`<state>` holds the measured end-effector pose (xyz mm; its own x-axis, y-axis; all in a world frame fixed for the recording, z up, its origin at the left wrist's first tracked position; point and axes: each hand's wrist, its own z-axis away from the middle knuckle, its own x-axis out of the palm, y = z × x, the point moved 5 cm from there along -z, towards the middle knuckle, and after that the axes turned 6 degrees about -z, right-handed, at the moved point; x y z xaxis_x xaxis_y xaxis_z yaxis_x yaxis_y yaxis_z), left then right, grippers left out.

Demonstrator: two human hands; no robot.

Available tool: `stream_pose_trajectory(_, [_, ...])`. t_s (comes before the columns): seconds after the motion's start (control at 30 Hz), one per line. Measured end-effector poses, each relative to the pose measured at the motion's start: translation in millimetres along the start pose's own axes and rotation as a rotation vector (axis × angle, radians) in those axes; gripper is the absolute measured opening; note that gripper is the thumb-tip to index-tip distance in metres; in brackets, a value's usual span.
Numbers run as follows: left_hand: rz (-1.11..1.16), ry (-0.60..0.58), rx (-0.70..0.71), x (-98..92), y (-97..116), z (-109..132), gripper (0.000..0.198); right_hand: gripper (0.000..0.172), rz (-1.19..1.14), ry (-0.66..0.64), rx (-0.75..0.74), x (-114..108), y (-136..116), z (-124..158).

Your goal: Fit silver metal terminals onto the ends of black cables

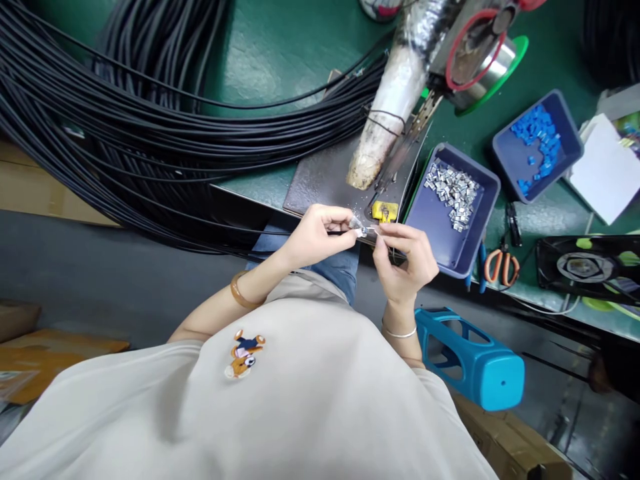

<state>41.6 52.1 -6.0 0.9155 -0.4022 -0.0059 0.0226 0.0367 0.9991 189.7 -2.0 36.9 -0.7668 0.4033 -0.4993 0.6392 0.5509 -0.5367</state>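
My left hand (pixel 323 233) is closed in a pinch on a black cable (pixel 273 233), close to the cable's end. Just beyond its fingertips, over the bench edge, sits a small silver metal piece (pixel 369 231), apparently at the cable's tip. From the other side, my right hand (pixel 406 259) pinches with thumb and index finger at that small metal piece; its exact shape is too small to make out. Slightly behind the fingertips lies a yellow block-like part (pixel 385 211) on a dark plate (pixel 320 180).
Bundled black cables (pixel 240 133) cover the left of the green bench. A foil-wrapped duct (pixel 385 120) hangs over the plate, beside a solder spool (pixel 493 73). Right are a bin of silver metal shells (pixel 413 230), a bin of blue pieces (pixel 570 157), orange-handled pliers (pixel 501 267) and a fan (pixel 585 268).
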Motion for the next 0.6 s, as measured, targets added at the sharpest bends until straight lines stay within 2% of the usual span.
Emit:
stream_pose_trajectory(0.13, [-0.043,-0.010,0.035,1.2,0,5,0.015,0.011,-0.091,0.065,0.161,-6,6,6])
stream_pose_trajectory(0.23, [-0.062,-0.012,0.045,1.6,1,8,0.015,0.008,-0.146,0.031,0.256,-2,7,8])
stream_pose_trajectory(0.47, [-0.033,-0.015,0.032,1.1,-1,11,0.014,0.006,-0.139,-0.046,0.280,13,0,5])
stream_pose_trajectory(0.6, [0.016,0.008,0.025,0.0,-3,8,0.015,0.008,-0.075,-0.033,0.167,17,-4,3])
